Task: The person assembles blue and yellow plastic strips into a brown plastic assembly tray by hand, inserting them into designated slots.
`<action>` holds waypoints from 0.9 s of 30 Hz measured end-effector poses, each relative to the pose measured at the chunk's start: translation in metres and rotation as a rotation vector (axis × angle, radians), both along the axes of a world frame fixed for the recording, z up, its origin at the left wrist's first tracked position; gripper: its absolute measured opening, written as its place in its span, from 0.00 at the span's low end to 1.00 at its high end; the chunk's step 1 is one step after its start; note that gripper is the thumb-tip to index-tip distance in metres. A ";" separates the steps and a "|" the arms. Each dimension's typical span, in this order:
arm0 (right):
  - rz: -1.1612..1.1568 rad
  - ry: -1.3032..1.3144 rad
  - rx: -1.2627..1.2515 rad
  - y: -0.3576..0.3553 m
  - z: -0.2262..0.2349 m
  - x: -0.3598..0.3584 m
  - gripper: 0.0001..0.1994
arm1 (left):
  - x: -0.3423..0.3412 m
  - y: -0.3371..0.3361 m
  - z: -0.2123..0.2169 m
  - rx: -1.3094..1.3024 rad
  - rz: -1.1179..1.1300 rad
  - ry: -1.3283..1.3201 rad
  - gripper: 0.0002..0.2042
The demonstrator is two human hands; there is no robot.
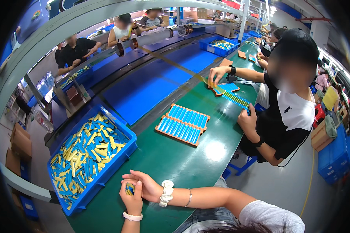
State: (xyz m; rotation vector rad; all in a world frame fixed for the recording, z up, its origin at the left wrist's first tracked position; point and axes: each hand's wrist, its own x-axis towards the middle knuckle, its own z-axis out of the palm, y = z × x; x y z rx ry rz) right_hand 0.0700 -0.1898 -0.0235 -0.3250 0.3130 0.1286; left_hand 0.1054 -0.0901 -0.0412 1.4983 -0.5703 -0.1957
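Observation:
Close to the near edge of the green table, my left hand [132, 200] is closed around a small bunch of blue and yellow pieces [130, 189]. My right hand [148, 187] lies against it, fingers stretched out and palm turned toward the bunch. To their upper left stands a blue bin [130, 146], heaped with loose flat yellow and blue pieces [90, 149]. Beyond my hands, two orange-brown trays [157, 128] lie side by side, touching, filled with rows of blue pieces [184, 122].
A co-worker on the right holds a row of blue pieces [236, 99] over the table, one hand on another tray [217, 90]. A blue conveyor belt [159, 83] runs along the table's far side. Another blue bin [219, 47] stands farther back, and a grey frame [39, 44] arches at left.

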 end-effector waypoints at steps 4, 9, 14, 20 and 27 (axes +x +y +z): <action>0.014 -0.002 0.011 0.001 0.000 0.002 0.21 | 0.001 0.001 0.000 -0.004 0.004 0.004 0.09; 0.025 0.013 -0.003 -0.001 -0.003 0.001 0.21 | -0.003 0.000 0.007 -0.001 -0.010 0.080 0.09; 0.023 0.008 0.001 -0.001 -0.006 0.002 0.21 | -0.004 0.000 0.012 0.007 -0.030 0.179 0.09; 0.027 -0.008 -0.013 0.000 -0.006 0.002 0.20 | 0.004 0.002 -0.009 -0.001 -0.010 0.004 0.08; 0.030 -0.003 -0.024 0.000 -0.005 0.000 0.21 | 0.001 0.000 -0.005 -0.005 -0.014 -0.004 0.08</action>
